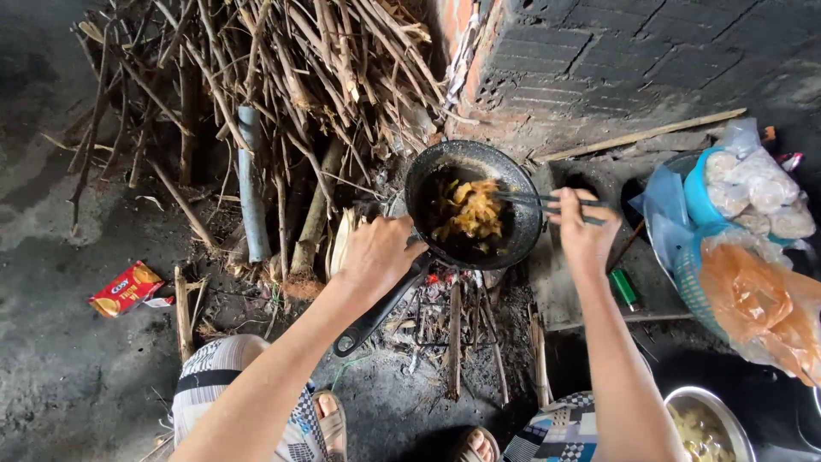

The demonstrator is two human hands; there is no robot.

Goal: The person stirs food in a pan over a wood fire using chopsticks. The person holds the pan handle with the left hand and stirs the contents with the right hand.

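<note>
- Nearest, below the frying pan: two sandalled feet on dark ground, patterned cloth over the knees.
- Low and right of the pan: steel bowl (708, 425) with pale yellow food.
- Left hand (376, 254) clenched round the long black handle (380, 310), at the pan's near-left rim.
- Under the pan: burning sticks (462, 329), ash, a glimpse of red embers.
- Right hand (583, 231) just right of the pan, grasping chopsticks (528, 199), tips reaching over the rim into the food.
- Black frying pan (475, 204) over the fire, holding yellow-brown fried pieces (470, 214).
- Just right of the pan, below the right hand: green lighter (625, 288) on a slab.
- Further right of the pan: blue baskets (703, 201) with clear bags of pale lumps and an orange bag (761, 308).
- Far left of the pan: red snack packet (126, 288) on the ground.
- Beyond the pan: heaped firewood (282, 94), sooty brick wall (633, 51).
</note>
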